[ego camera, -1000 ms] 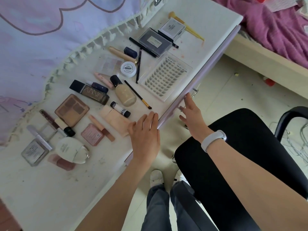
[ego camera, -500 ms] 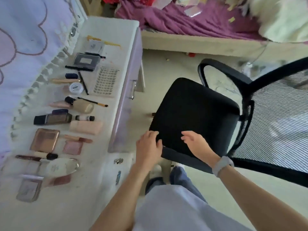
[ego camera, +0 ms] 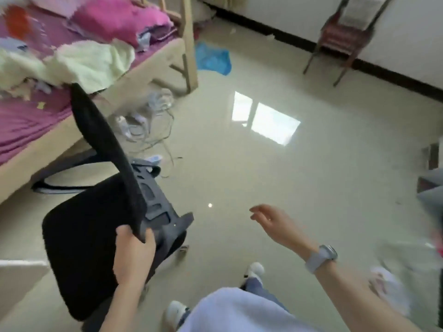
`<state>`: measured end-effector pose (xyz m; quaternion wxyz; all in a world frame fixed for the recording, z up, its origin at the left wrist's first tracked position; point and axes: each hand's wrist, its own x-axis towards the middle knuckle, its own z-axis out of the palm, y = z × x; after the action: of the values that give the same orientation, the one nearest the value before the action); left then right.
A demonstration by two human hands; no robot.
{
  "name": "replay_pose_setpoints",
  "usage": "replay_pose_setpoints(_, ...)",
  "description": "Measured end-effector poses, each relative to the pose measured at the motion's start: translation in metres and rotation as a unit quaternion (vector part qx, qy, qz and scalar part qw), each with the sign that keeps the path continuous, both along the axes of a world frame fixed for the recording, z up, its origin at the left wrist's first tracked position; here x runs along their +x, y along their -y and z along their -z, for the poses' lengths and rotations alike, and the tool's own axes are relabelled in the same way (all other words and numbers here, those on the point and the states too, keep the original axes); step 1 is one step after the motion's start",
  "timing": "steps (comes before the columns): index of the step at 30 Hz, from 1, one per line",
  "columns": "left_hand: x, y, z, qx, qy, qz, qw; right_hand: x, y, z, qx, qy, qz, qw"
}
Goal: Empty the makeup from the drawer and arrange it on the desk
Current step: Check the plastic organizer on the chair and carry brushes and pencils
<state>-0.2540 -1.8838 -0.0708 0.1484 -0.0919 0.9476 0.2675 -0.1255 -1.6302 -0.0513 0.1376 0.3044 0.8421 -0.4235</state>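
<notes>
The makeup and the drawer are out of view; only a white corner of the desk (ego camera: 16, 271) shows at the lower left. My left hand (ego camera: 134, 255) grips the lower edge of the backrest of a black office chair (ego camera: 79, 255), fingers curled round it. My right hand (ego camera: 275, 224) hangs free over the floor to the right, fingers loosely spread, holding nothing. A pale watch sits on that wrist.
A bed (ego camera: 72, 68) with purple sheets and crumpled blankets fills the upper left. Tangled cables (ego camera: 148, 125) lie on the glossy floor beside it. A blue bag (ego camera: 212, 58) and a wooden chair (ego camera: 345, 37) stand at the back. My feet (ego camera: 177, 312) are below.
My view has swung away from the desk toward the room. My left hand went from the seat's front edge to the backrest. My right hand left the seat and lifted free.
</notes>
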Motion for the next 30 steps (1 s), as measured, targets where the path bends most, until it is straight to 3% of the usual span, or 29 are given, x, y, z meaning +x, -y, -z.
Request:
replay_pose_setpoints(4,0.039,-0.053,0.011,-0.108,0.109,-0.073,0.985,0.037,-0.092,0.021,-0.015,0.001,0.085,0.996)
replay_pose_setpoints(7,0.051,-0.114,0.022,-0.118,0.160,0.025,0.980,0.036,-0.134,0.033,-0.041,-0.001,0.088,0.995)
replay_pose_setpoints(11,0.035,-0.222,0.022,-0.088,0.102,0.165,0.977,0.024,-0.177,0.042,-0.063,0.002,0.081,0.995)
replay_pose_setpoints(17,0.000,-0.368,0.028,-0.105,0.043,0.316,0.942,0.003,-0.267,0.053,-0.067,0.001,0.105,0.992)
replay_pose_setpoints(30,-0.109,-0.721,0.016,-0.028,0.027,0.564,0.825,-0.097,-0.558,0.034,0.000,0.033,0.211,0.977)
